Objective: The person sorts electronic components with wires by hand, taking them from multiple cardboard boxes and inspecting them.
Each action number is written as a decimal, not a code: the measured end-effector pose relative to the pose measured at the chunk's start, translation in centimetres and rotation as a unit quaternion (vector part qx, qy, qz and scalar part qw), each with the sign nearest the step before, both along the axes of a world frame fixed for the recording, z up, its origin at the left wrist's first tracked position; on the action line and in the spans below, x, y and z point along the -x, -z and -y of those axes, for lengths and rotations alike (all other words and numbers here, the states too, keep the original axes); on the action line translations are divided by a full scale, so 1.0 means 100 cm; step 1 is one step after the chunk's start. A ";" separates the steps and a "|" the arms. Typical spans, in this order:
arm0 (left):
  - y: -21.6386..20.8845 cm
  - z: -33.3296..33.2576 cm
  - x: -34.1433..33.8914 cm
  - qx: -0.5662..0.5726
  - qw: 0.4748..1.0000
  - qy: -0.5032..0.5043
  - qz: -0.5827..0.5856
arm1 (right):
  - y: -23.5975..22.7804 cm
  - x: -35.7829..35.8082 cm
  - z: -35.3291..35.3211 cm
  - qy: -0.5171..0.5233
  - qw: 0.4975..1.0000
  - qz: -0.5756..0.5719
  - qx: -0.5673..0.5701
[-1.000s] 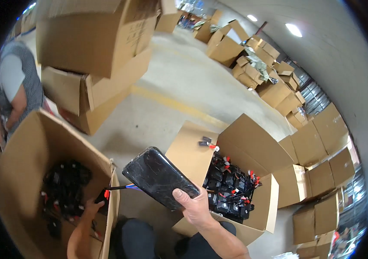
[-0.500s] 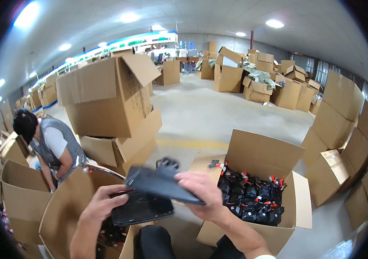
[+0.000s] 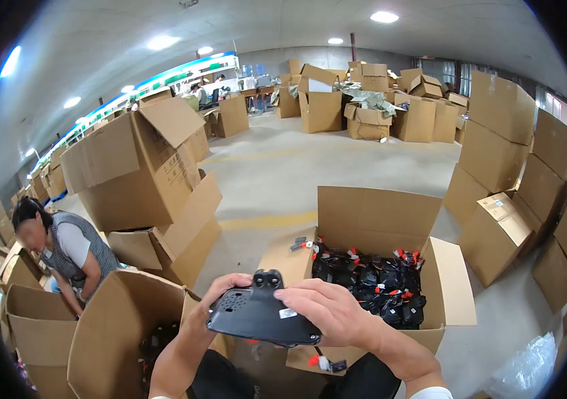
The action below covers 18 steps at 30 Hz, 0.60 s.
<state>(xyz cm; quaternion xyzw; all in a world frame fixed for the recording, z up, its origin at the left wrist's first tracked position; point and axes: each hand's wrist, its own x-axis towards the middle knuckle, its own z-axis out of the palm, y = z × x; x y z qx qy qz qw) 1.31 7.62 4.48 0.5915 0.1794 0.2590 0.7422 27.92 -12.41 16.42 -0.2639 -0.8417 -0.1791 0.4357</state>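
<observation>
Being held up between both hands, a flat black device (image 3: pixel 250 320) is being positioned above the person's knees, between two open cardboard boxes. Its left end is being gripped by the left hand (image 3: pixel 209 302), fingers being hooked over the upper edge; its right end is being held by the right hand (image 3: pixel 329 309), fingertips being laid beside a stubby double-socket mount (image 3: pixel 267 279). Perforations and a white label (image 3: pixel 287 313) are being exposed on the upward face. A short cable with a red-and-white connector (image 3: pixel 324 363) is being dangled below the right end. Black units (image 3: pixel 370 286) with red connectors are being contained in the right-hand box (image 3: pixel 453 282); darker contents, hard to tell, are being partly hidden in the left-hand box (image 3: pixel 120 326).
</observation>
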 end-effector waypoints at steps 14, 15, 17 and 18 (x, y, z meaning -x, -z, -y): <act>0.037 -0.005 -0.094 0.308 0.935 -0.048 0.170 | 0.121 -0.005 -0.101 0.204 0.808 -0.446 0.326; 0.054 -0.013 -0.109 0.241 0.946 -0.144 0.165 | 0.133 -0.012 -0.106 0.209 0.811 -0.442 0.320; 0.053 -0.006 -0.109 0.298 0.940 -0.122 0.113 | 0.147 -0.023 -0.108 0.208 0.801 -0.444 0.344; 0.049 -0.004 -0.108 0.283 0.942 -0.143 0.111 | 0.144 -0.018 -0.109 0.205 0.795 -0.445 0.358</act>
